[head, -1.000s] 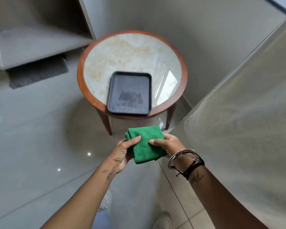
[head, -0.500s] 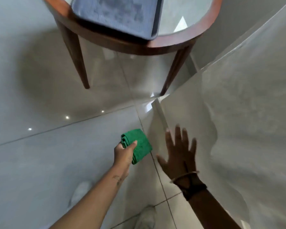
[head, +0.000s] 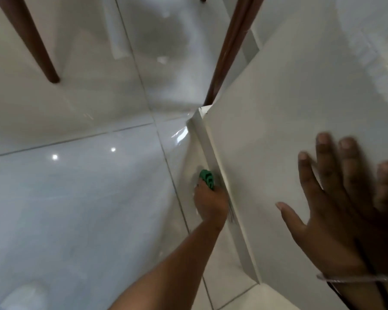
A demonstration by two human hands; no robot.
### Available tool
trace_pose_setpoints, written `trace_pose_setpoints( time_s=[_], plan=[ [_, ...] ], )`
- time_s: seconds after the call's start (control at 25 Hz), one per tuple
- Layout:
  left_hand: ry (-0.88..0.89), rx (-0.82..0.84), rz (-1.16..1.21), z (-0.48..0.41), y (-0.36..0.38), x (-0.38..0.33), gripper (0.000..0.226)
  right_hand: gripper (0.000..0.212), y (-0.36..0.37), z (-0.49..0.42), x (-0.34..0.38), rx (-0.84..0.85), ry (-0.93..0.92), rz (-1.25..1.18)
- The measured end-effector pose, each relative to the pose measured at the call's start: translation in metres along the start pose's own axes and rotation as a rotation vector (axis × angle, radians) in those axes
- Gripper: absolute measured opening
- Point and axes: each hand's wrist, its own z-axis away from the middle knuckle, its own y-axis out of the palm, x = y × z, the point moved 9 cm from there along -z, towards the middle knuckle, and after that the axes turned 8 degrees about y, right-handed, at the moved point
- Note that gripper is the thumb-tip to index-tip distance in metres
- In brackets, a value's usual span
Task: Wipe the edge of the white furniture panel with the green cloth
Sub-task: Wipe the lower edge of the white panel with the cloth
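- Five spread fingers of the right hand [head: 336, 211] lie flat on the white furniture panel [head: 289, 130].
- Left hand [head: 210, 201] grips the green cloth [head: 207, 179], apparently pressed against the panel's edge.
- Brown table legs [head: 229, 48] stand beyond.

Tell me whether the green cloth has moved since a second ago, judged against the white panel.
Yes. The green cloth, gripped in the left hand, went from open air in front of the person down to the white panel's edge, near the floor.
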Motion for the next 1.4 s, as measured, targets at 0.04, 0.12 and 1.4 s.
trace_pose_setpoints(
  time_s=[0.04,0.12,1.4],
  plan=[
    [0.003,0.026,0.016,-0.004,0.013,0.002,0.048,0.092,-0.001,-0.001,-0.001,-0.026,-0.006,0.011],
    [-0.092,0.127,0.14,-0.011,0.043,0.011,0.057,0.09,-0.001,-0.003,-0.002,-0.071,-0.019,0.028],
    [-0.189,0.183,0.708,-0.021,0.049,-0.014,0.06,0.108,0.007,0.011,0.016,0.001,0.062,0.532]
  ],
)
